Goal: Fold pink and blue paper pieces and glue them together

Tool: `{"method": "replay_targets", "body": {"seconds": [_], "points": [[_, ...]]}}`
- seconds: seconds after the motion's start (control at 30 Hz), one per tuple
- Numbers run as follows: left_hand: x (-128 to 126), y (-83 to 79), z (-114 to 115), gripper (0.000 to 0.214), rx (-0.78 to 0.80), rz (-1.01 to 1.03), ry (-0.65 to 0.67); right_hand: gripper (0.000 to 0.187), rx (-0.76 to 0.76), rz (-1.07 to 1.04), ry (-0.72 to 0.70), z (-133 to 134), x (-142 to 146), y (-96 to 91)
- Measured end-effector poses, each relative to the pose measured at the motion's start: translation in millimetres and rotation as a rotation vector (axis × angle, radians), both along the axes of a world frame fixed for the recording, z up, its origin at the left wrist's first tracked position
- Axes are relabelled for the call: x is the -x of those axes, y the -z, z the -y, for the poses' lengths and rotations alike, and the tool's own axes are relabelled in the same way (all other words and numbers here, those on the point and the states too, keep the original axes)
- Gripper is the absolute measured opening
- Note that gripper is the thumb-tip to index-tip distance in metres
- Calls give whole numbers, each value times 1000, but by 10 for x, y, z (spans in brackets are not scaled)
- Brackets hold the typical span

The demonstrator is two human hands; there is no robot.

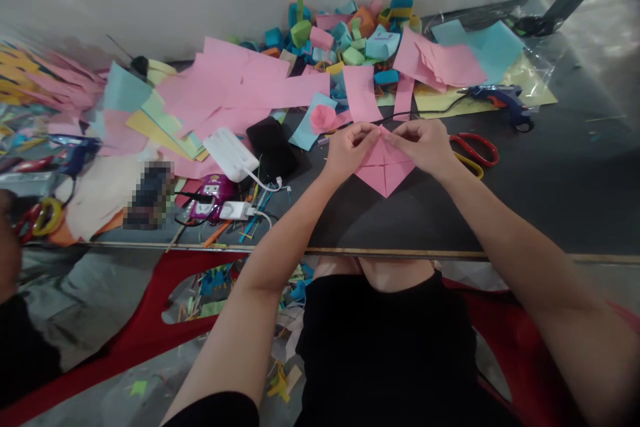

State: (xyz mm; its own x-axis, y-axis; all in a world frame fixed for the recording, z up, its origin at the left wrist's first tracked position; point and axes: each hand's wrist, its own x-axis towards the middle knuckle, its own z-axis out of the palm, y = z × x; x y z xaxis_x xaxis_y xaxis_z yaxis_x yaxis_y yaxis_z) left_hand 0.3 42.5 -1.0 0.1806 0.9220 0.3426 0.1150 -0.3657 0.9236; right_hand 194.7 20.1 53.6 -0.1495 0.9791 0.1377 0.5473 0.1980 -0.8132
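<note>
A pink paper square [384, 173], partly folded with creases showing, lies on the dark table [525, 200] with one corner pointing toward me. My left hand [346, 150] pinches its upper left edge with curled fingers. My right hand [423, 143] pinches the upper right edge the same way. The fingertips of both hands nearly meet at the top of the sheet.
Loose pink, blue and yellow sheets [240, 90] and a heap of folded paper pieces [350, 30] fill the back of the table. A glue gun [503, 100] and red scissors [473, 150] lie right of my hands. A black phone [271, 147], white power bank [230, 153] and cables sit left.
</note>
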Motion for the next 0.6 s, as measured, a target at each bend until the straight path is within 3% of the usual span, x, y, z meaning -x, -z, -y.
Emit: {"method": "replay_targets", "body": {"seconds": [0.33, 0.6], "points": [[-20, -111, 38, 50, 10, 32, 54, 53, 13, -149, -76, 81, -72, 19], [-14, -60, 30, 44, -25, 9, 78, 63, -47, -305, -16, -88, -94, 350]]}}
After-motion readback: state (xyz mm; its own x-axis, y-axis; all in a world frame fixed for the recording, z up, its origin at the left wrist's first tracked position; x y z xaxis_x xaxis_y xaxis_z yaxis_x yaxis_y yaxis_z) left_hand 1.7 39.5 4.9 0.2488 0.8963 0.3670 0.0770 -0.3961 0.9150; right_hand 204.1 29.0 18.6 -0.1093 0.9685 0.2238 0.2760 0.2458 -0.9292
